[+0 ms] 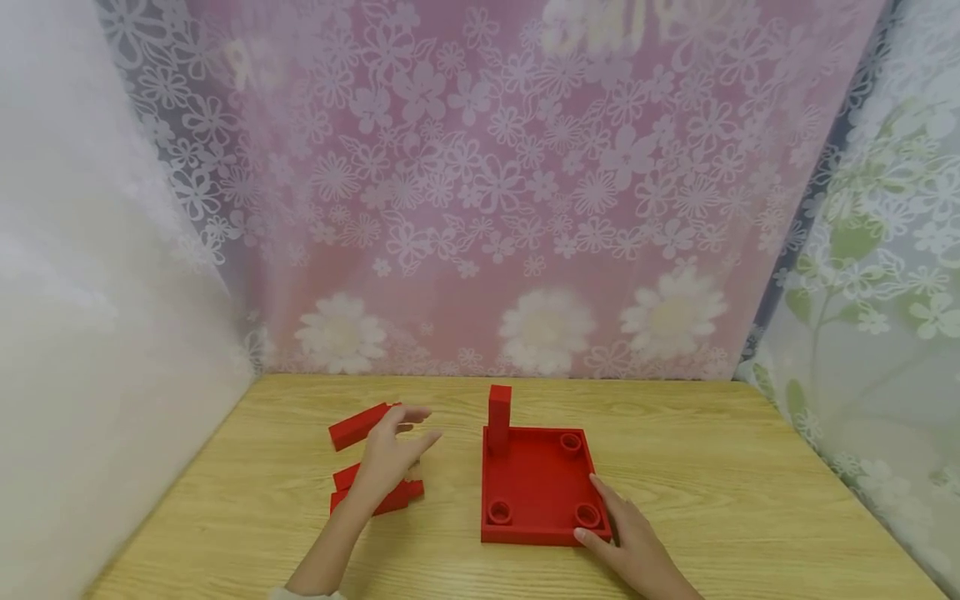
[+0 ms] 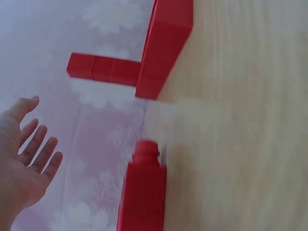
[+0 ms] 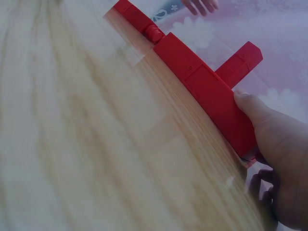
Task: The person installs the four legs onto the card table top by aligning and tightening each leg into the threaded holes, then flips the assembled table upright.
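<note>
A square red tray-like piece (image 1: 536, 479) lies on the table, with round sockets showing at three corners. At its far left corner a red square post (image 1: 499, 417) stands upright. My right hand (image 1: 637, 542) holds the near right corner, its thumb on the front wall and its fingers along the right side. My left hand (image 1: 384, 462) is over loose red posts, fingers extended and apart, holding nothing. One loose post (image 1: 356, 428) lies beyond it; another post (image 1: 393, 500) lies partly under the wrist. A round knobbed end shows on a post (image 2: 144, 197) in the left wrist view.
The wood-grain table (image 1: 720, 467) extends around the pieces. A pink flowered curtain (image 1: 480, 208) hangs along its back edge. Pale sheets stand at the left (image 1: 112, 292) and the right (image 1: 885, 333).
</note>
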The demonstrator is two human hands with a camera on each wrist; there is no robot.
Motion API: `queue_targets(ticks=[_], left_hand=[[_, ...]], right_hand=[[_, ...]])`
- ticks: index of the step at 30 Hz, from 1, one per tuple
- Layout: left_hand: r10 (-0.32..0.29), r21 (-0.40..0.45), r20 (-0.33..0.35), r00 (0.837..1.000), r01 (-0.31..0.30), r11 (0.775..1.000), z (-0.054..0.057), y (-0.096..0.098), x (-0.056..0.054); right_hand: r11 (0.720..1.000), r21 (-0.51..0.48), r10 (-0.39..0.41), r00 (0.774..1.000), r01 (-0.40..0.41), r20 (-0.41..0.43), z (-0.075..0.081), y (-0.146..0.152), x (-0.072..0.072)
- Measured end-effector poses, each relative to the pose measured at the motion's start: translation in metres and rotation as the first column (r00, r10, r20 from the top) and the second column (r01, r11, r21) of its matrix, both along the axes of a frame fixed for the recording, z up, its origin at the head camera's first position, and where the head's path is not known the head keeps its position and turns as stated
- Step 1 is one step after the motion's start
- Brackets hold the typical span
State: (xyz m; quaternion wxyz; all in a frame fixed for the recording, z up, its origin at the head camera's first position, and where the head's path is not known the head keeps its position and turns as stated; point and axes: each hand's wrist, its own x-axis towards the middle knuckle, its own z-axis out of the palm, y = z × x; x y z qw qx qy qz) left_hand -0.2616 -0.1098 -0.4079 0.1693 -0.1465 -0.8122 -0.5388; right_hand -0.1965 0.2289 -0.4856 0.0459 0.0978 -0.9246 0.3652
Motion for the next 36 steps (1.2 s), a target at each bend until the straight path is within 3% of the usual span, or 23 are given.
queue_targets(ticks=[8, 12, 23, 29, 36], left_hand=[[0.048, -0.032, 0.11, 0.993, -0.044, 0.999, -0.018, -0.05, 0.025], [0.079, -0.077, 0.12, 0.99, -0.07, 0.995, -0.026, -0.068, 0.033], [0.123, -0.178, 0.116, 0.986, -0.101, 0.979, -0.05, -0.09, 0.039], [0.151, -0.249, 0.054, 0.987, -0.133, 0.959, -0.06, -0.091, 0.039], [0.157, -0.351, -0.118, 0.98, -0.189, 0.917, -0.066, -0.092, 0.041]], right_hand=[[1.0, -0.004, 0.0, 1.0, 0.0, 0.003, 0.001, 0.002, 0.0], [1.0, 0.0, -0.003, 1.0, 0.003, 0.008, 0.0, 0.002, -0.001], [1.0, 0.012, -0.01, 1.0, 0.01, 0.017, -0.001, 0.0, -0.001], [1.0, -0.001, -0.001, 1.0, 0.001, 0.012, 0.0, -0.001, 0.0], [1.0, 0.004, 0.002, 1.0, -0.002, -0.004, 0.0, -0.001, -0.001]])
